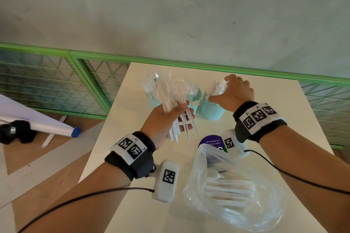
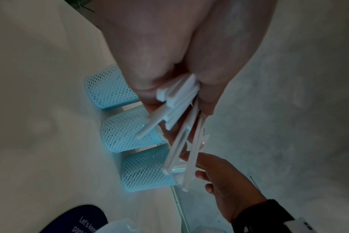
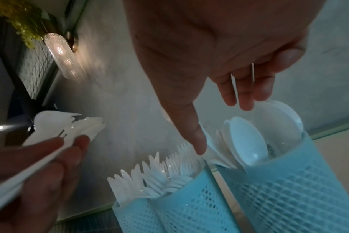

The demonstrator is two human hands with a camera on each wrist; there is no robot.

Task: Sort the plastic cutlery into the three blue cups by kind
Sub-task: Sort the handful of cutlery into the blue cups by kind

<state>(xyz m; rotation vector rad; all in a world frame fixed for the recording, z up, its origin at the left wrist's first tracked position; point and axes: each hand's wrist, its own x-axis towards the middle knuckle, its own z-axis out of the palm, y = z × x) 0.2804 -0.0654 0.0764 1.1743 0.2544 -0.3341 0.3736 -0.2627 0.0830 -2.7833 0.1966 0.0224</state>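
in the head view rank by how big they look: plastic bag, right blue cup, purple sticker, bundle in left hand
1. plastic bag
2. bundle of cutlery in the left hand
3. right blue cup and purple sticker: alike, both partly hidden, so unranked.

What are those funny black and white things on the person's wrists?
Each bare forearm wears a black wrist strap. The left strap and the right strap carry white blocks printed with black square code patterns. A white camera box hangs under each wrist, the left box and the right box, each with its own code. A thin black cable trails back along each arm.
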